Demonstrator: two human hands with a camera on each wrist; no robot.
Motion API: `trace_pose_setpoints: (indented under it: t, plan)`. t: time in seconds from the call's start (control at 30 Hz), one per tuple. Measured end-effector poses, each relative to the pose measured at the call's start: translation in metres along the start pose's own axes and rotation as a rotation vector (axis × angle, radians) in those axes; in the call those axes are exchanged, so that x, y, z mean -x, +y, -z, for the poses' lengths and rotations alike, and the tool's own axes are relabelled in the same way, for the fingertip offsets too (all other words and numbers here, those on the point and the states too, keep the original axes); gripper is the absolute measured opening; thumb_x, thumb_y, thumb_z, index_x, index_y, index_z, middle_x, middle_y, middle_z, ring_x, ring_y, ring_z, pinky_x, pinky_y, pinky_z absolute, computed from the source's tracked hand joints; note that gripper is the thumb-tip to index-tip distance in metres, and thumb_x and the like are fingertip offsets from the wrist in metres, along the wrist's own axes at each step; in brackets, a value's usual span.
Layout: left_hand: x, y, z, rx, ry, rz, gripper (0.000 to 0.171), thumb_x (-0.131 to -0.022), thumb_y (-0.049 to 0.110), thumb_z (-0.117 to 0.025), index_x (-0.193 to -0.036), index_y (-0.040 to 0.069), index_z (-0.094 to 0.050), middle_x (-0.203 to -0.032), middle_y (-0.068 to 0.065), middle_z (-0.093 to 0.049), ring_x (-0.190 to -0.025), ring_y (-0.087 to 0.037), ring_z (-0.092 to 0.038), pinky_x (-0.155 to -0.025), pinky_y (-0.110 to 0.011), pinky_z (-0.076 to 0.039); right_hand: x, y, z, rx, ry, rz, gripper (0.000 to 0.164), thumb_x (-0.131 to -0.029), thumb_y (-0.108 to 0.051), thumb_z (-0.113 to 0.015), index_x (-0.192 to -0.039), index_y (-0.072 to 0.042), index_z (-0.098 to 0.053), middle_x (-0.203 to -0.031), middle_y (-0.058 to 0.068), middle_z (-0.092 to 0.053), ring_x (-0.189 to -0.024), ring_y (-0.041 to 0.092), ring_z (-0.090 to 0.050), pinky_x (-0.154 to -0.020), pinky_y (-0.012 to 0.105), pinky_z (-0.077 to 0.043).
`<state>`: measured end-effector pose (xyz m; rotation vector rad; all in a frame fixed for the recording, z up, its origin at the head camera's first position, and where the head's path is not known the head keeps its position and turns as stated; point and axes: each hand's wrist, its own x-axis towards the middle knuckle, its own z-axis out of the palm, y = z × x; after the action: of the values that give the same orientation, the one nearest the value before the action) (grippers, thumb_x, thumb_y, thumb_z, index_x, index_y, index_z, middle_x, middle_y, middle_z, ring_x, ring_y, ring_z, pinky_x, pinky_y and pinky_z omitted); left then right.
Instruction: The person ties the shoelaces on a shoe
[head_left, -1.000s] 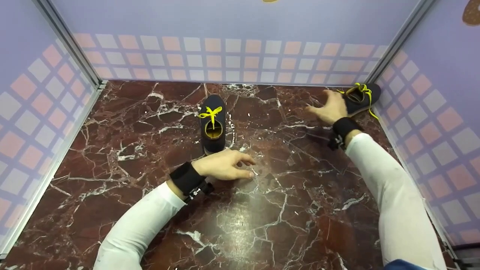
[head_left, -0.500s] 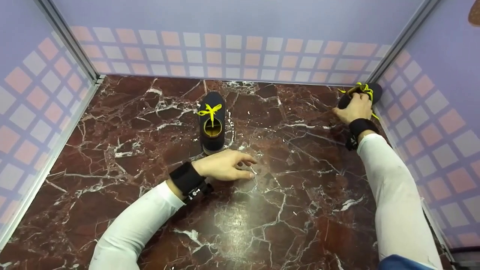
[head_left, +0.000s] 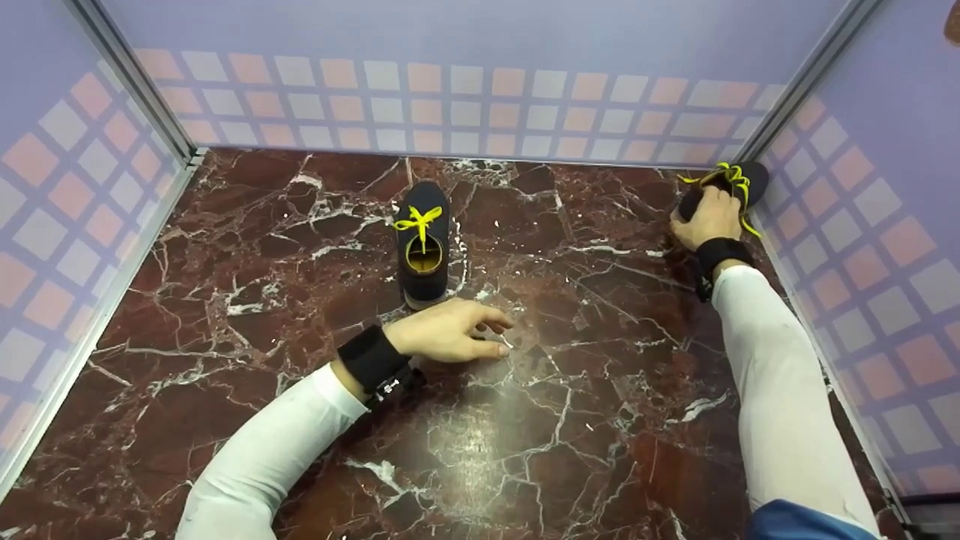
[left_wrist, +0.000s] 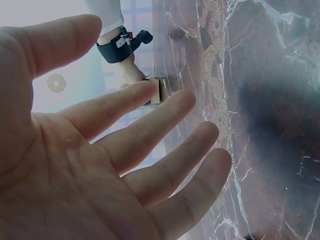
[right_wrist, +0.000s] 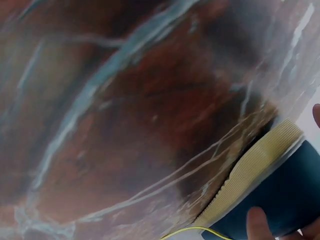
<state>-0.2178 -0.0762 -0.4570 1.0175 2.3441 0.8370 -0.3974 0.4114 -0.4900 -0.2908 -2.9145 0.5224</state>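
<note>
In the head view my right hand [head_left: 709, 220] grips the heel end of a dark shoe [head_left: 757, 182] with untied yellow laces in the back right corner. The right wrist view shows that shoe's dark upper [right_wrist: 280, 187] and ribbed tan sole [right_wrist: 260, 155], with fingertips [right_wrist: 257, 225] on the upper. Part of the heel is hidden by the hand. A second dark shoe [head_left: 425, 199], its yellow laces tied in a bow, stands toe-forward left of centre. Just in front of its heel hovers my left hand [head_left: 446, 330], holding nothing, fingers loosely spread in the left wrist view [left_wrist: 125, 150].
A dark red marbled surface [head_left: 570, 337] with white veins lies under both shoes. Lilac panels with pink and white squares enclose it at the back [head_left: 487, 112], left [head_left: 67, 165] and right [head_left: 885, 225], with metal posts at the corners.
My right hand has moved right from beside the corner shoe and now has its heel in its grip. The left hand has stayed in place; the head view has tilted slightly.
</note>
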Motion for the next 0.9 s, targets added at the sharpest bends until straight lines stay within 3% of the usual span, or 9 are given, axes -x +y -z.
trace_pose_setpoints:
  t: [0.23,0.4,0.6,0.9]
  plan:
    - [0.0,0.0,-0.003,0.003,-0.007,-0.008,0.057,-0.108,0.038,-0.07,-0.155,0.007,-0.065,-0.149,-0.018,-0.075,-0.134,-0.039,-0.075,-0.116,-0.054,-0.061,0.009,0.003,0.006,0.018,-0.014,-0.06,0.081,-0.103,-0.044,-0.069,-0.155,0.014,-0.048,-0.149,0.048,-0.058,-0.141,0.069,-0.051,-0.122,0.076,-0.045]
    - [-0.001,0.0,-0.003,0.014,-0.008,-0.011,0.056,-0.107,0.036,-0.071,-0.154,0.007,-0.066,-0.149,-0.018,-0.075,-0.135,-0.039,-0.075,-0.117,-0.054,-0.06,0.009,0.008,0.004,0.013,-0.011,-0.043,0.071,-0.108,-0.038,-0.064,-0.15,0.017,-0.051,-0.146,0.05,-0.058,-0.137,0.071,-0.054,-0.12,0.077,-0.045]
    - [-0.002,-0.001,-0.004,0.014,-0.011,-0.006,0.055,-0.108,0.037,-0.071,-0.152,0.005,-0.067,-0.148,-0.018,-0.075,-0.134,-0.039,-0.075,-0.116,-0.053,-0.06,0.004,0.001,0.001,0.005,-0.013,0.01,0.064,-0.104,-0.029,-0.066,-0.146,0.017,-0.052,-0.145,0.051,-0.059,-0.136,0.07,-0.055,-0.118,0.077,-0.047]
    - [-0.003,-0.001,-0.001,0.001,-0.019,0.014,0.056,-0.107,0.038,-0.071,-0.153,0.006,-0.066,-0.149,-0.017,-0.075,-0.135,-0.038,-0.075,-0.117,-0.054,-0.059,-0.002,-0.009,0.001,0.081,-0.088,0.057,0.072,-0.103,-0.029,-0.067,-0.154,0.017,-0.046,-0.144,0.051,-0.058,-0.134,0.07,-0.057,-0.114,0.078,-0.049]
